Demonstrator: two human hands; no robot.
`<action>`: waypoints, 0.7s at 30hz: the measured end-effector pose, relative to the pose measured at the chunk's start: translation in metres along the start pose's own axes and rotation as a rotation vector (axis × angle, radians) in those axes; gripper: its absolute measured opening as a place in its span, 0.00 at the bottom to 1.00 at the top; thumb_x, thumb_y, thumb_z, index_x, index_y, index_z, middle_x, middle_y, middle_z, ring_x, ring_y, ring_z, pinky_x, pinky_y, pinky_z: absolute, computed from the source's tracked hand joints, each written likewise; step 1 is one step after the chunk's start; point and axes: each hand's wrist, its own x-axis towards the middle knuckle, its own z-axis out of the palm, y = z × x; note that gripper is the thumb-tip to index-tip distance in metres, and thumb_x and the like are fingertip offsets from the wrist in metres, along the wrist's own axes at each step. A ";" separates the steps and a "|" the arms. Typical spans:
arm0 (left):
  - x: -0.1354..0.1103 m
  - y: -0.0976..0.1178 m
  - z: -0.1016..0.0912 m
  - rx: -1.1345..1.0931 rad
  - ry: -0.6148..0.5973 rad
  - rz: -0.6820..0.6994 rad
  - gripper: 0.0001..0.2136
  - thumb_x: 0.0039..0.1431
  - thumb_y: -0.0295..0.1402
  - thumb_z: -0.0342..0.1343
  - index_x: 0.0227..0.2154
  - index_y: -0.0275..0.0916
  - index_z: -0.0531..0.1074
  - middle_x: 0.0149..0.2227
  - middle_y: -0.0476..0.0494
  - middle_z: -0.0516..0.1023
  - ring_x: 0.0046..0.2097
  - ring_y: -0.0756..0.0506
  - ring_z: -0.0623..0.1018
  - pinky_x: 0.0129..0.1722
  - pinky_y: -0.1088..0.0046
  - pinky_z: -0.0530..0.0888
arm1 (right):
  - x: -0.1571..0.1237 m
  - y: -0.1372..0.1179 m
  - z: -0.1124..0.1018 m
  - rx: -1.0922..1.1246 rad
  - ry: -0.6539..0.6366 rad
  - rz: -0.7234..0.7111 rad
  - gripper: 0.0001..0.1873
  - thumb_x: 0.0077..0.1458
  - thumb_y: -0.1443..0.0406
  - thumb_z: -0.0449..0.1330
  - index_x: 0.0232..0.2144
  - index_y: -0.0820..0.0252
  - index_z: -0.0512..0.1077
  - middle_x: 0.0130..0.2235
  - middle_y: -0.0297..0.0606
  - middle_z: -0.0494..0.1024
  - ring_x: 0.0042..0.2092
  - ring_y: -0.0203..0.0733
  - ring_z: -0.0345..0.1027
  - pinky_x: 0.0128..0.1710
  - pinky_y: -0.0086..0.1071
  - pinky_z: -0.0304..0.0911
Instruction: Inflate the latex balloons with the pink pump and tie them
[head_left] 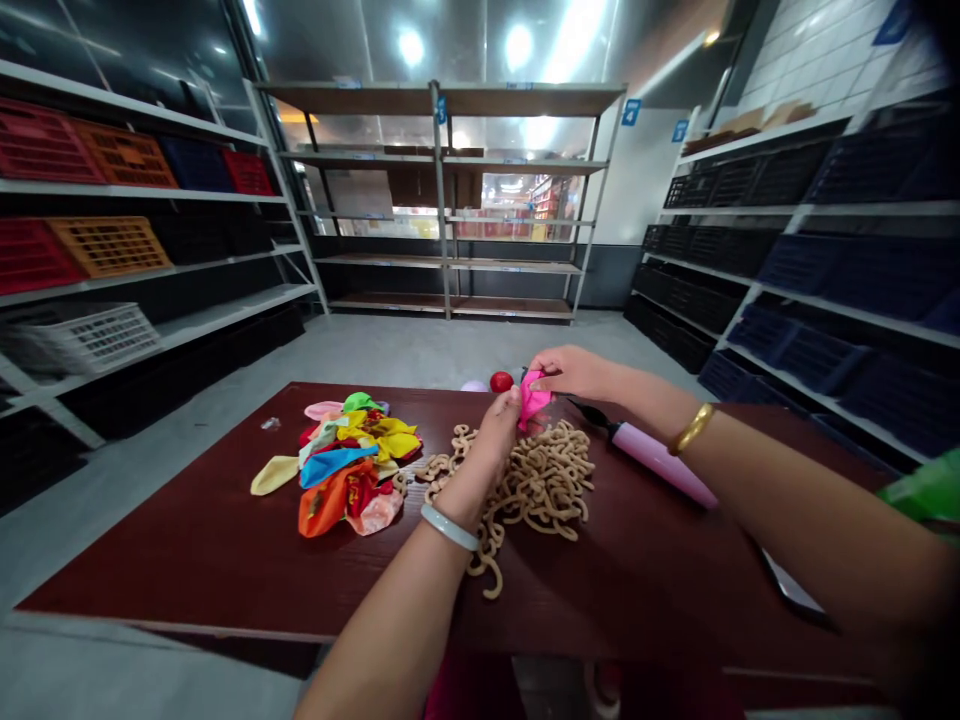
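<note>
Both hands meet above the dark red table (pixel 187 560), holding a limp pink balloon (pixel 533 397) between them. My left hand (pixel 499 425), with a pale bangle on its wrist, pinches the balloon's lower part. My right hand (pixel 574 371), with a gold bangle on its wrist, grips the top of the balloon. Under the hands lies a heap of beige curled hooks (pixel 536 485). A pink hand pump (pixel 652 460) lies just right of them.
A pile of flat balloons in several colours (pixel 349 460) lies left of the hooks. A small red ball (pixel 501 381) and a pale round thing (pixel 474 386) sit at the table's far edge. Shelving with crates lines both sides and the back wall.
</note>
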 end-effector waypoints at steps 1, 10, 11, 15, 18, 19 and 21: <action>-0.002 -0.001 0.002 -0.013 -0.058 -0.044 0.24 0.56 0.54 0.52 0.42 0.36 0.71 0.33 0.41 0.79 0.32 0.47 0.78 0.34 0.72 0.73 | -0.005 0.003 -0.003 0.006 0.004 0.005 0.03 0.48 0.63 0.61 0.28 0.56 0.74 0.28 0.33 0.76 0.29 0.36 0.66 0.29 0.28 0.58; -0.015 0.002 0.005 -0.099 -0.392 -0.235 0.18 0.50 0.41 0.64 0.38 0.32 0.74 0.32 0.41 0.78 0.32 0.49 0.78 0.37 0.72 0.74 | -0.040 -0.001 -0.018 0.109 0.056 0.056 0.13 0.51 0.66 0.59 0.41 0.55 0.73 0.29 0.32 0.75 0.25 0.33 0.63 0.24 0.26 0.57; -0.016 0.001 0.006 -0.082 -0.401 -0.240 0.17 0.49 0.39 0.65 0.37 0.32 0.75 0.32 0.41 0.78 0.32 0.49 0.78 0.37 0.73 0.74 | -0.043 -0.001 -0.018 0.128 0.061 0.056 0.13 0.51 0.65 0.59 0.42 0.55 0.73 0.29 0.32 0.75 0.25 0.32 0.62 0.24 0.26 0.56; -0.019 -0.003 0.010 -0.027 -0.398 -0.273 0.15 0.45 0.32 0.68 0.36 0.32 0.77 0.32 0.43 0.77 0.31 0.51 0.77 0.36 0.75 0.74 | -0.049 0.001 -0.015 0.232 0.167 0.063 0.13 0.51 0.63 0.60 0.41 0.54 0.71 0.27 0.30 0.73 0.25 0.33 0.61 0.24 0.27 0.56; -0.021 -0.005 0.013 -0.031 -0.410 -0.290 0.14 0.44 0.30 0.68 0.35 0.32 0.77 0.31 0.43 0.77 0.31 0.50 0.77 0.37 0.74 0.74 | -0.048 0.005 -0.006 0.313 0.343 0.071 0.13 0.50 0.64 0.60 0.41 0.53 0.69 0.25 0.28 0.70 0.25 0.33 0.61 0.24 0.27 0.56; -0.022 -0.005 0.013 -0.044 -0.408 -0.284 0.13 0.45 0.30 0.68 0.35 0.32 0.77 0.31 0.42 0.78 0.32 0.50 0.77 0.38 0.73 0.75 | -0.047 0.006 -0.002 0.330 0.380 0.078 0.12 0.51 0.64 0.59 0.41 0.53 0.68 0.25 0.28 0.69 0.24 0.33 0.61 0.24 0.27 0.56; -0.024 -0.002 0.015 -0.087 -0.402 -0.270 0.11 0.48 0.30 0.66 0.35 0.31 0.77 0.32 0.41 0.78 0.34 0.48 0.78 0.40 0.71 0.75 | -0.045 0.012 0.006 0.331 0.388 0.101 0.11 0.53 0.62 0.58 0.41 0.53 0.68 0.25 0.29 0.71 0.25 0.33 0.62 0.26 0.28 0.58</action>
